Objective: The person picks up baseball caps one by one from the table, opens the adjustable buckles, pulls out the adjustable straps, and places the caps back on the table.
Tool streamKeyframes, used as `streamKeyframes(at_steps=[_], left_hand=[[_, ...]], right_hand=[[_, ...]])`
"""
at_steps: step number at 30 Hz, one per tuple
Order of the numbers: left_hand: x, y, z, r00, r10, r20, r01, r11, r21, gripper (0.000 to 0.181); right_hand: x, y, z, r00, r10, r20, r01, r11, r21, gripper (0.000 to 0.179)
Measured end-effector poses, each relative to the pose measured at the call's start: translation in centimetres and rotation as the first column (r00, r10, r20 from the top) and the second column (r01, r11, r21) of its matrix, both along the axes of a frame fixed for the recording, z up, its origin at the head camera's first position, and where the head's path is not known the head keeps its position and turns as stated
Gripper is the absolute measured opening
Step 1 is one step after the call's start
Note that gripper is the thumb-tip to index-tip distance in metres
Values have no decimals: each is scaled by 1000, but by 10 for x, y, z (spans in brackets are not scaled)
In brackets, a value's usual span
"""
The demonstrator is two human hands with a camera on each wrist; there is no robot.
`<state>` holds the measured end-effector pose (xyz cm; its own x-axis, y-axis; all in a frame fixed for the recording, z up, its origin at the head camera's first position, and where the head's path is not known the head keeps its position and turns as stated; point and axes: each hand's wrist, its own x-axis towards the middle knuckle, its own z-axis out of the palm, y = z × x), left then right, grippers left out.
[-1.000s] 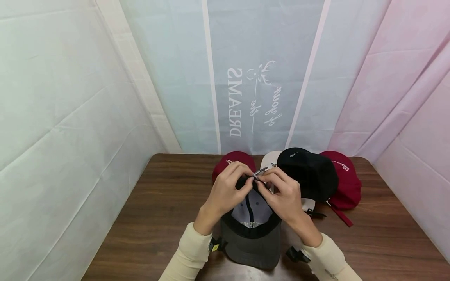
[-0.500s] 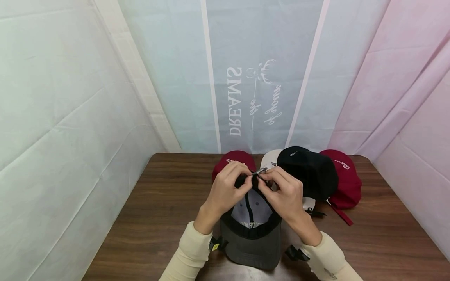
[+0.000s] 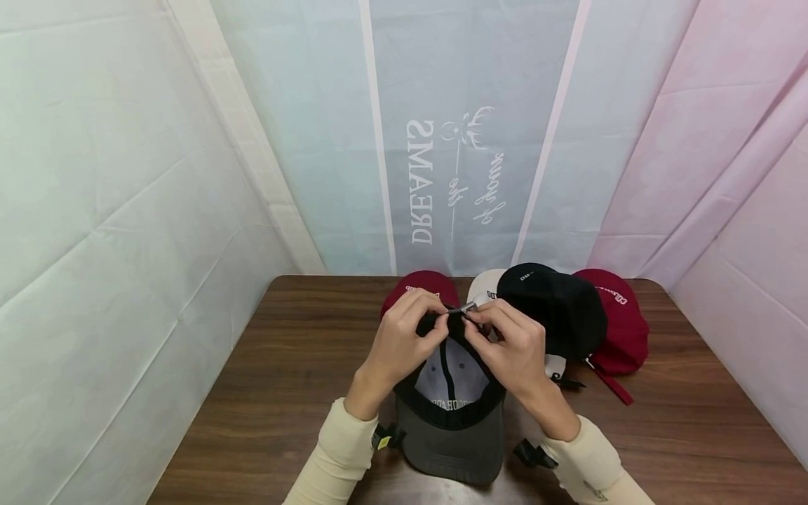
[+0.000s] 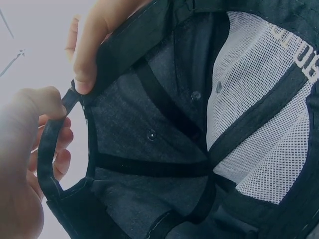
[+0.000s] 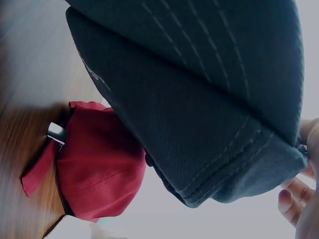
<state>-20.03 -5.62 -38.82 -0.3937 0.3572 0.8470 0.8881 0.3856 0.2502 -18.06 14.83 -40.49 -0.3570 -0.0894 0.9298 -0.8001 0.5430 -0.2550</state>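
Note:
A dark grey cap point(image 3: 451, 449) lies upturned before me in the head view, its brim toward me and its lighter lining with raised letters showing. My left hand point(image 3: 404, 337) pinches the cap's black back strap point(image 4: 47, 149) between thumb and fingers. Opposite it, my right hand point(image 3: 511, 344) pinches the other side of the strap by a small silvery buckle point(image 3: 468, 307). The fingertips of both hands are close together. From the right wrist, the cap's dark outer side point(image 5: 189, 109) fills much of the view and covers part of that hand's work.
Behind my left hand lies a red cap point(image 3: 419, 280). A white cap point(image 3: 485, 282), a black cap point(image 3: 555, 315) and another red cap point(image 3: 625, 330) with a hanging strap overlap at the back right. The brown wooden table point(image 3: 284, 372) ends at fabric walls.
My left fingers have drawn slightly left, widening the gap between the hands. The buckle shows more plainly between them. The other caps have stayed in place.

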Motion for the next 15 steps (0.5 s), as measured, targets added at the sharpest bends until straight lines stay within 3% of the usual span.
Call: streamKeyframes(at_steps=[7,12,15], left_hand=[[-1,-3,0,1000,-7,9,7,1000,9,6],[-1,-5,0,1000,-6,13,6,1000,6,10],[-2,-6,0,1000,-4,8,4,1000,19,2]], right_hand=[[0,3,1,1000,-5,18,5,1000,-9,26],[-1,7,1,1000,-17,22,17,1000,-8,10],[-2,9,1,999,-33,18,33,999,-20,5]])
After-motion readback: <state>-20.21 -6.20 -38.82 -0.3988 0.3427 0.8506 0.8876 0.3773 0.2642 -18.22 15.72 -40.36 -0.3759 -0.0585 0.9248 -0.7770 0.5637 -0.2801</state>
